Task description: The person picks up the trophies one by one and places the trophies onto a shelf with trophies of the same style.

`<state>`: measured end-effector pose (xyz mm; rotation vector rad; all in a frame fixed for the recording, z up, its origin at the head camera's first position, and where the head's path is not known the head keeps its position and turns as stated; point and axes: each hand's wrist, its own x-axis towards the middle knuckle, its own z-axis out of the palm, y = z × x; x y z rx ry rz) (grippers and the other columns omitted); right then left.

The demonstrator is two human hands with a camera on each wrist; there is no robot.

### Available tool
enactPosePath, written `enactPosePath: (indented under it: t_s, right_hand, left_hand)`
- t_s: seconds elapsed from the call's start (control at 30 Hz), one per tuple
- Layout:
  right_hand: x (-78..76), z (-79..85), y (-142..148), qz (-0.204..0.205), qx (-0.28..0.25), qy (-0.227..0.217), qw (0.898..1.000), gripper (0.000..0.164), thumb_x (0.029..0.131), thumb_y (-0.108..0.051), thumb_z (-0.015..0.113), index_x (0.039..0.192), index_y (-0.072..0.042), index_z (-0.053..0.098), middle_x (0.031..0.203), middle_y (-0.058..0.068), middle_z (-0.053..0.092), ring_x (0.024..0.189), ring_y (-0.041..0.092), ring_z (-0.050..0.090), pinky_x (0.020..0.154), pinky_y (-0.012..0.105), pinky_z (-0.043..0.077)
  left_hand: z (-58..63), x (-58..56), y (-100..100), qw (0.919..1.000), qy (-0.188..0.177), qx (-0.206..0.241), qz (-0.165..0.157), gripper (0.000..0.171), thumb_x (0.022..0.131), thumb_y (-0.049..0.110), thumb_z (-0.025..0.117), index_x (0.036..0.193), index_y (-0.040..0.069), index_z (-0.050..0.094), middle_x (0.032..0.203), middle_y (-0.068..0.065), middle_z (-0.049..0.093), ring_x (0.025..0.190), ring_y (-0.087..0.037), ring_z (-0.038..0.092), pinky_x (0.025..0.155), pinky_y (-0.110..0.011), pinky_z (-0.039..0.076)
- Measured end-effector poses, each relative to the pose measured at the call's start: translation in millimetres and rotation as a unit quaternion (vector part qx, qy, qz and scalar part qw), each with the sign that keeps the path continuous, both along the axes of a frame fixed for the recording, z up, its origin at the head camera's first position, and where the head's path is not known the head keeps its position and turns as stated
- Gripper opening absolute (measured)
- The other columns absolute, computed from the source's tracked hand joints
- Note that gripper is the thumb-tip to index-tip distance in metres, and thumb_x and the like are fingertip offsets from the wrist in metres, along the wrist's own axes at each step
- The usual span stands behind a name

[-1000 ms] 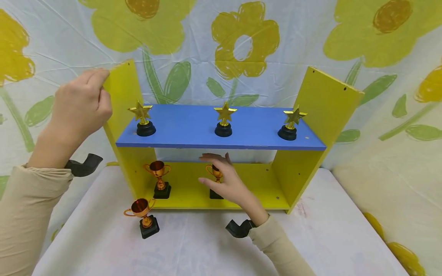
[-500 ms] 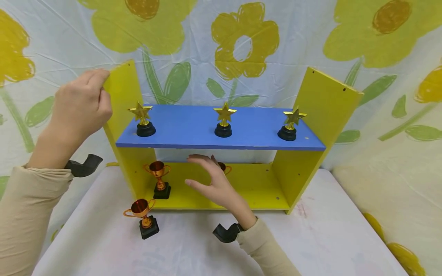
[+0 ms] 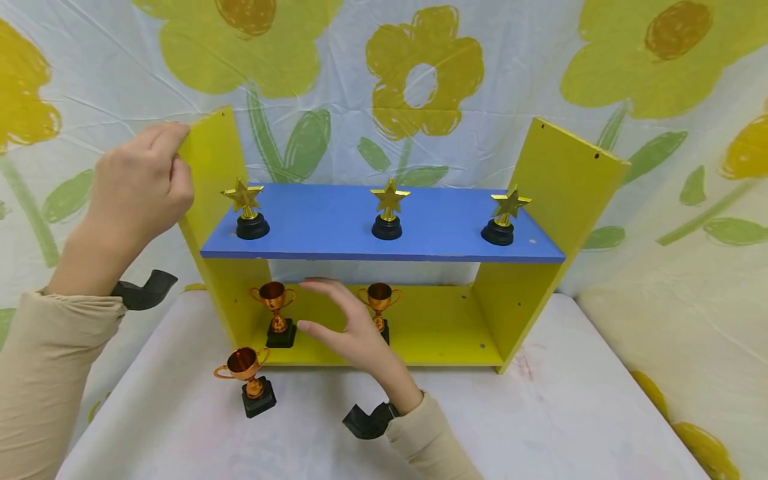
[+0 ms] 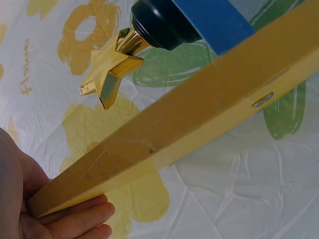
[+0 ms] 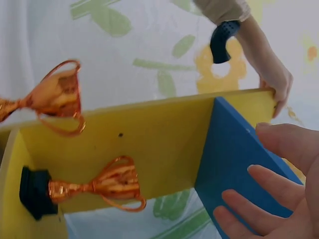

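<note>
My left hand [image 3: 141,183] grips the upper corner of the yellow left side panel [image 3: 217,150] of a small two-level shelf. In the left wrist view, fingers [image 4: 82,219] lie along one face of that panel. My right hand [image 3: 345,330] is in front of the lower level, holding nothing, thumb and fingers spread apart. To its left a copper-coloured trophy cup [image 3: 273,295] stands on the yellow bottom board [image 3: 438,327]. Another trophy cup [image 3: 379,297] stands behind it, base partly hidden by the hand. A third trophy cup [image 3: 243,363] stands on the white tablecloth, front left.
Three gold star trophies line the blue upper board [image 3: 324,213]: a left one [image 3: 253,227], a middle one [image 3: 387,227] and a right one [image 3: 498,232]. The yellow right side panel [image 3: 567,180] rises at the other end. A flower-patterned cloth [image 3: 504,40] hangs behind.
My right hand has moved left, from in front of the middle trophy cup toward the left one, uncovering most of the middle cup. My left hand stays on the panel.
</note>
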<state>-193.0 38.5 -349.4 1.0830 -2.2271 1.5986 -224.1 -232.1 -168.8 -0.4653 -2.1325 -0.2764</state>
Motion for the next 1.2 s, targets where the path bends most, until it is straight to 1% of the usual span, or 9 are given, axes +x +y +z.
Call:
enactPosePath:
  t_s: [0.1,0.33,0.43,0.57,0.77,0.87,0.97,1.1,1.2]
  right_hand:
    - [1.7,-1.2,-5,0.009,-0.027,-0.013,1.000,0.052,0.093,-0.015,0.068,0.143,-0.015,0.052,0.145,-0.006,0.050,0.136,0.013,0.042,0.112,0.048,0.034]
    - [4.4,-5.7,-18,0.032,-0.059,-0.037,0.997,0.052,0.094,-0.018,0.067,0.143,-0.019,0.051,0.144,-0.009,0.050,0.137,0.011,0.042,0.112,0.046,0.034]
    - [5.9,-7.5,-25,0.043,-0.078,-0.047,0.995,0.051,0.094,-0.022,0.067,0.143,-0.020,0.052,0.144,-0.005,0.051,0.136,0.012,0.043,0.112,0.047,0.033]
    - [6.0,-11.2,-36,0.055,-0.096,-0.044,0.993,0.050,0.095,-0.026,0.066,0.142,-0.018,0.053,0.143,0.001,0.053,0.132,0.013,0.046,0.109,0.042,0.035]
    - [4.3,-25.4,-50,0.074,-0.114,-0.044,0.990,0.047,0.095,-0.020,0.066,0.139,-0.012,0.054,0.139,0.003,0.056,0.128,0.015,0.049,0.104,0.038,0.039]
    - [3.3,-34.7,-55,0.075,-0.124,-0.053,0.988,0.045,0.093,-0.016,0.067,0.137,-0.011,0.056,0.136,0.002,0.058,0.126,0.015,0.051,0.104,0.040,0.039]
    - [3.0,-41.7,-58,0.072,-0.131,-0.060,0.987,0.046,0.092,-0.013,0.069,0.135,-0.009,0.057,0.134,0.003,0.060,0.124,0.017,0.053,0.103,0.038,0.041]
    - [2.2,-48.5,-62,0.072,-0.128,-0.062,0.987,0.047,0.089,-0.009,0.071,0.135,-0.009,0.057,0.132,0.004,0.061,0.121,0.021,0.055,0.099,0.033,0.043]
    - [1.3,-54.8,-66,0.069,-0.116,-0.073,0.988,0.048,0.089,-0.008,0.072,0.135,-0.011,0.058,0.131,0.001,0.061,0.120,0.019,0.055,0.100,0.032,0.042]
  left_hand:
    - [-0.2,-0.3,-1,1.0000,0.001,0.001,0.000,0.046,0.088,0.004,0.036,0.125,-0.009,0.060,0.123,-0.028,0.062,0.105,-0.053,0.059,0.075,-0.071,0.043]
    - [-0.2,-0.8,-1,1.0000,-0.003,0.002,0.001,0.046,0.088,0.004,0.036,0.125,-0.009,0.060,0.124,-0.027,0.062,0.106,-0.053,0.059,0.076,-0.071,0.042]
    - [-0.2,-0.7,-2,1.0000,-0.002,0.002,0.000,0.046,0.088,0.004,0.036,0.125,-0.009,0.060,0.124,-0.028,0.062,0.107,-0.053,0.059,0.076,-0.071,0.042]
    - [-0.7,-0.6,-2,1.0000,-0.001,0.002,0.000,0.046,0.088,0.004,0.036,0.125,-0.009,0.060,0.124,-0.028,0.062,0.107,-0.053,0.059,0.077,-0.071,0.042]
    - [-1.3,-1.7,-2,1.0000,-0.003,-0.001,0.002,0.047,0.088,0.005,0.035,0.125,-0.009,0.060,0.125,-0.028,0.062,0.108,-0.052,0.059,0.078,-0.070,0.043]
    - [-1.7,-1.9,-2,1.0000,-0.008,-0.001,0.005,0.047,0.089,0.005,0.035,0.126,-0.009,0.060,0.125,-0.028,0.062,0.109,-0.051,0.059,0.079,-0.070,0.044]
    - [-1.7,-2.4,-2,0.9999,-0.009,-0.004,0.001,0.046,0.089,0.005,0.035,0.126,-0.009,0.059,0.124,-0.028,0.061,0.108,-0.051,0.059,0.078,-0.070,0.044]
    - [-0.9,-2.2,-1,1.0000,-0.008,-0.003,0.000,0.046,0.089,0.005,0.035,0.126,-0.009,0.059,0.124,-0.028,0.062,0.105,-0.053,0.060,0.075,-0.070,0.044]
    - [-0.4,-2.0,-1,1.0000,-0.007,-0.004,0.001,0.046,0.089,0.005,0.035,0.126,-0.009,0.059,0.124,-0.028,0.062,0.105,-0.053,0.060,0.075,-0.070,0.044]
